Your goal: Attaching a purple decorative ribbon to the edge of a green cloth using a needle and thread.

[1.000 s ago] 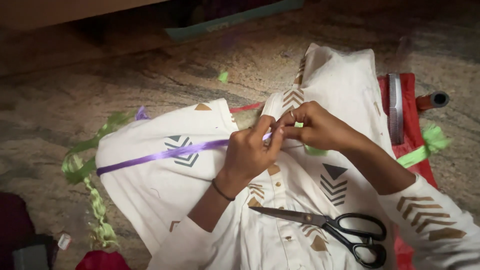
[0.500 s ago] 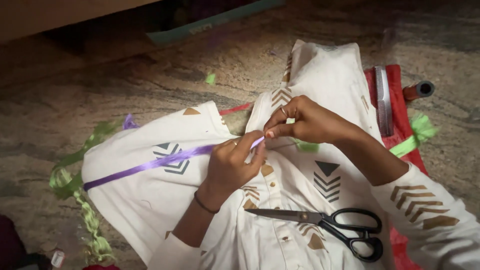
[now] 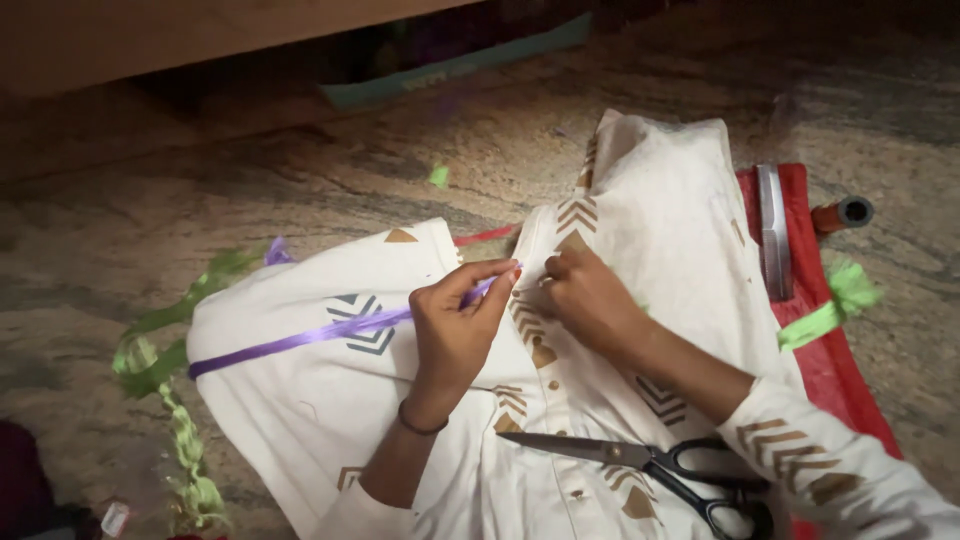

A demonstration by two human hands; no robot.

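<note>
Far to the left of our left hand, green ribbon scraps [image 3: 165, 400] lie curled on the stone floor [image 3: 300, 170], beyond the edge of the white patterned garment [image 3: 300, 400] that is spread beneath both hands. From that edge a purple ribbon [image 3: 300, 338] runs across the cloth up into our left hand [image 3: 455, 325], which is closed around its end, thumb and fingertips pinching it with the tip poking out toward the right hand.

Half a second ago the two hands met over the ribbon's tip; now they have drawn slightly apart, and only the left one keeps the ribbon. Our right hand [image 3: 590, 295], just beside the left, presses curled fingers down on the garment's placket; we cannot tell whether it grips anything. We judge the ribbon is being positioned against the fabric, not yet fixed.

Below the right hand, black-handled scissors [image 3: 650, 465] lie untouched on the cloth. Further right, a red mat [image 3: 840, 370] carries a metal tool [image 3: 772, 230].
</note>
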